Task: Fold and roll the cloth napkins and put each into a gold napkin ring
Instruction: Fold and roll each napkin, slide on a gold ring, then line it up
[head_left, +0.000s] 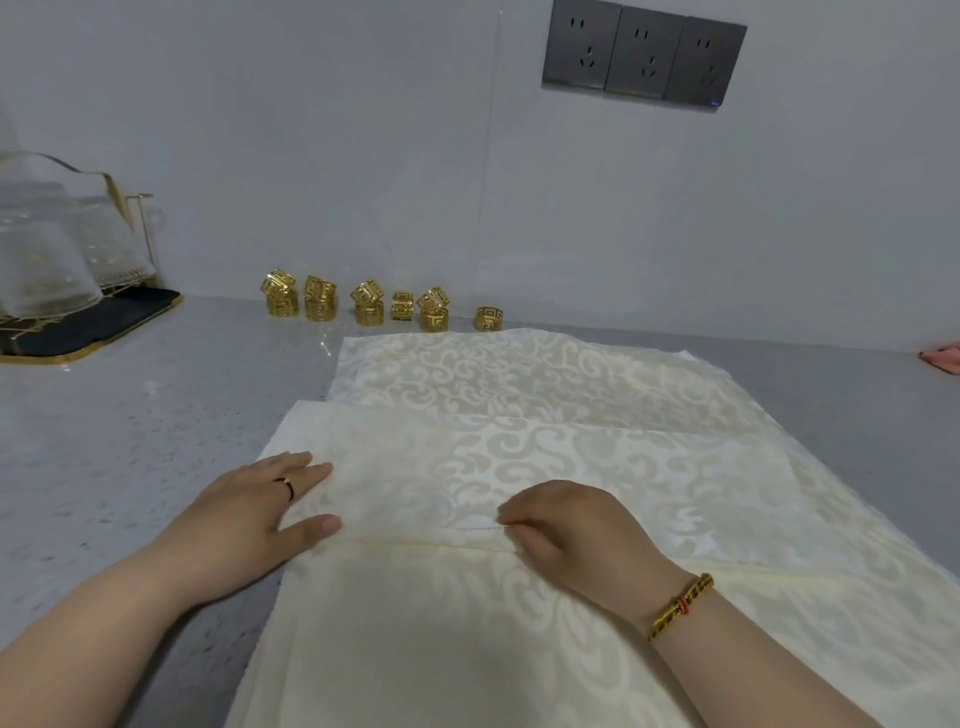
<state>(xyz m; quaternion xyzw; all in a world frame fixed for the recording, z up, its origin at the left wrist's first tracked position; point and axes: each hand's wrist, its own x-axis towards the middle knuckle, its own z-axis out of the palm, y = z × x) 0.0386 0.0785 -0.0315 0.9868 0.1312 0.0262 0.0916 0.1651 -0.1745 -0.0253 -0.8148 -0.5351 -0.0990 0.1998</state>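
A stack of cream damask napkins (545, 384) lies spread on the grey counter. The top napkin (415, 467) has its near part folded over, with the fold edge running between my hands. My left hand (249, 514) rests flat on the napkin's left edge, fingers straight. My right hand (566, 530), with a beaded bracelet at the wrist, pinches the fold edge with curled fingers. Several gold napkin rings (374, 306) stand in a row along the wall behind the napkins, some stacked in twos.
A gold-rimmed dark tray (78, 338) with ribbed glass cups on a rack sits at the far left. A pink item (943, 358) peeks in at the right edge. Wall sockets (644, 57) are above. Bare counter (130, 441) lies left of the napkins.
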